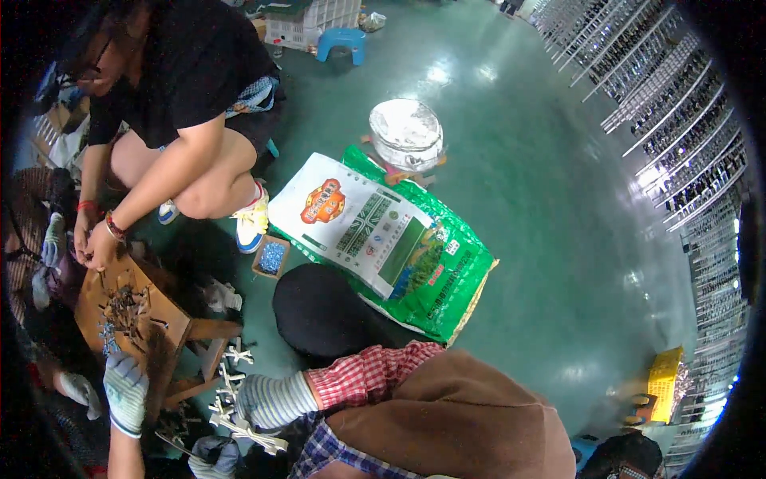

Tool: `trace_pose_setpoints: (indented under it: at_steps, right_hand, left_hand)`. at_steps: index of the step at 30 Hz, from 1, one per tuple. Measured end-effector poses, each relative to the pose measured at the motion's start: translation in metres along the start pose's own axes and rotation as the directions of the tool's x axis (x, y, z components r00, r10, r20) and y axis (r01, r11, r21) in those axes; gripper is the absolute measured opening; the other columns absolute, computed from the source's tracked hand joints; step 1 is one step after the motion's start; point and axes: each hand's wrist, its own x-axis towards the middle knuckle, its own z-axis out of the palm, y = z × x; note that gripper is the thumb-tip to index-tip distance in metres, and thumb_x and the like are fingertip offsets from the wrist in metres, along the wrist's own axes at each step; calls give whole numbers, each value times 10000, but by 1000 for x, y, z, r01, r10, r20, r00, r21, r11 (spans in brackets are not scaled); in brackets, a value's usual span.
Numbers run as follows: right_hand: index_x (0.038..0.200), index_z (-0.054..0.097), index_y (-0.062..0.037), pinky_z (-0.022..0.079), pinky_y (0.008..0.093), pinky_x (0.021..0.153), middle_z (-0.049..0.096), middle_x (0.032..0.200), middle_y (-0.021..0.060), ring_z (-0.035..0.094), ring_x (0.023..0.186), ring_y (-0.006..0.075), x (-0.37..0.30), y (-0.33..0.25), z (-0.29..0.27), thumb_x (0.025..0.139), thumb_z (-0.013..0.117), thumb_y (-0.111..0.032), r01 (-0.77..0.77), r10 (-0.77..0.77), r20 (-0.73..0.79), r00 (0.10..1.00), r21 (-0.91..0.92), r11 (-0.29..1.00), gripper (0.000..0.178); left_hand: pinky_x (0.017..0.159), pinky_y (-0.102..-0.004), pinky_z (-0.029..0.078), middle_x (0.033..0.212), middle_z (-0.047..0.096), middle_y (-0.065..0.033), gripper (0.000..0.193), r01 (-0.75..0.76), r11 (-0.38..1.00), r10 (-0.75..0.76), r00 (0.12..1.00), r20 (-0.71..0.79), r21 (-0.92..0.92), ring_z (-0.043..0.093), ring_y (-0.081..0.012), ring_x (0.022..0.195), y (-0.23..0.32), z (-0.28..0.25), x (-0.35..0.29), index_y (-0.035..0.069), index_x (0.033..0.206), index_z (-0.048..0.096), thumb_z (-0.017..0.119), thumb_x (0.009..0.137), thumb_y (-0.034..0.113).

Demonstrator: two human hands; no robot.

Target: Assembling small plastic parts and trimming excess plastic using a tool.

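Observation:
My right hand, in a grey striped glove with a red checked sleeve, reaches left at the lower middle. It closes on a pale branched piece with several short forked arms; its fingertips are mostly hidden. Beside it at the lower edge, my left hand, in a blue-grey glove, is curled round something dark that I cannot make out. A thin tool-like strip lies by it. To the left stands a low wooden stool bearing a pile of small dark parts.
A person in black crouches across the stool. Another's gloved hand touches light-blue pieces. Nearby are a box of blue bits, a green-and-white sack, a white bucket, a blue stool, hanging racks and a yellow crate.

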Motion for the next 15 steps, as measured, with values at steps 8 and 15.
trace_pose_setpoints:
  at_steps: [8, 15]
  right_hand:
    - [638, 640, -51, 401, 449, 505, 527, 560, 132, 527, 548, 341, 6, 4, 0, 672, 651, -196, -38, 35, 17, 999, 285, 958, 150]
    - [721, 646, -75, 453, 452, 472, 584, 593, 134, 600, 558, 349, 28, 1, -54, 708, 648, -244, -41, -27, 195, 980, 337, 941, 170]
  left_hand:
    - [432, -215, 351, 657, 518, 16, 199, 27, 991, -11, 992, 122, -129, 458, -67, 510, -33, -4, 0, 76, 978, 594, 690, 806, 99]
    - [404, -205, 272, 578, 397, 60, 89, 202, 917, -169, 978, 125, -344, 375, -55, 464, -61, 13, 4, 107, 928, 540, 570, 891, 183]
